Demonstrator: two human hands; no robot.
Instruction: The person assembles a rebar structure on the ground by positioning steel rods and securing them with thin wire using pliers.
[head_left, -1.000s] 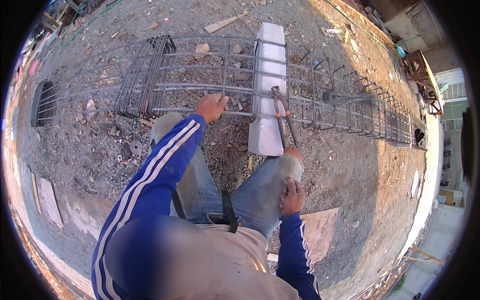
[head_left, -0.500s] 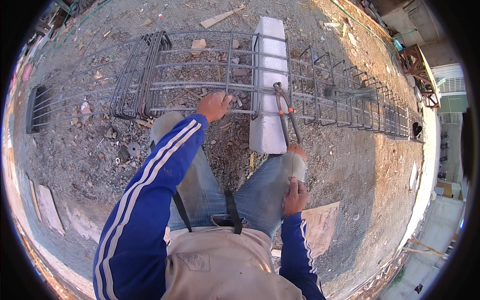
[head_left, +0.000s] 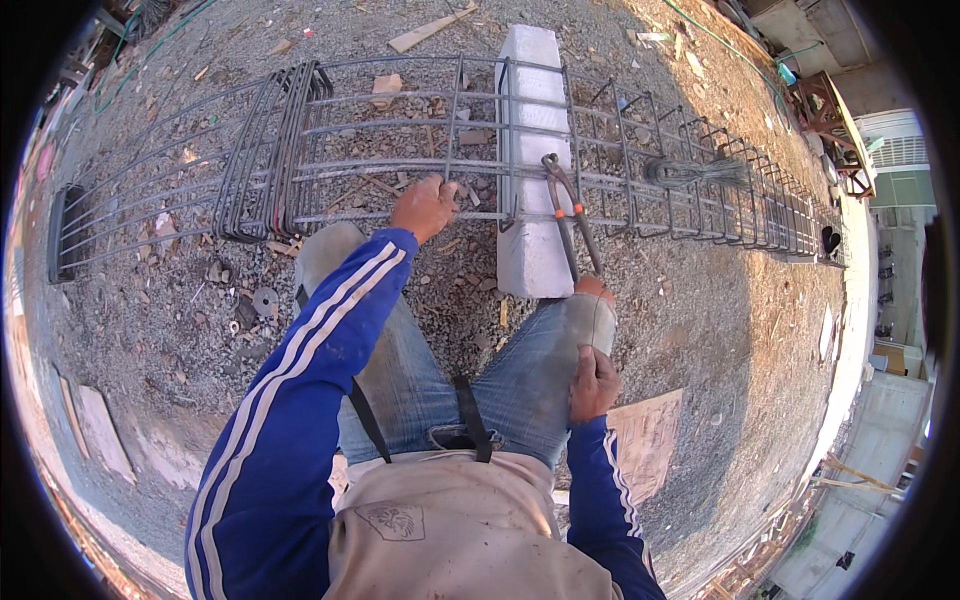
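seen from the middle of the view, the steel bar cage [head_left: 400, 131] arched over the top from nine to three o'clock. at eleven, the left hand [head_left: 424, 207] had its fingers curled at the foot of a hoop [head_left: 454, 105] (i couldn't tell whether it gripped). at four, the right hand [head_left: 594, 385] was pinched together on a thin wire [head_left: 597, 320]. pincers [head_left: 560, 187] leaned on the white block [head_left: 535, 262] at one; a wire bundle [head_left: 700, 172] lay across the cage at two.
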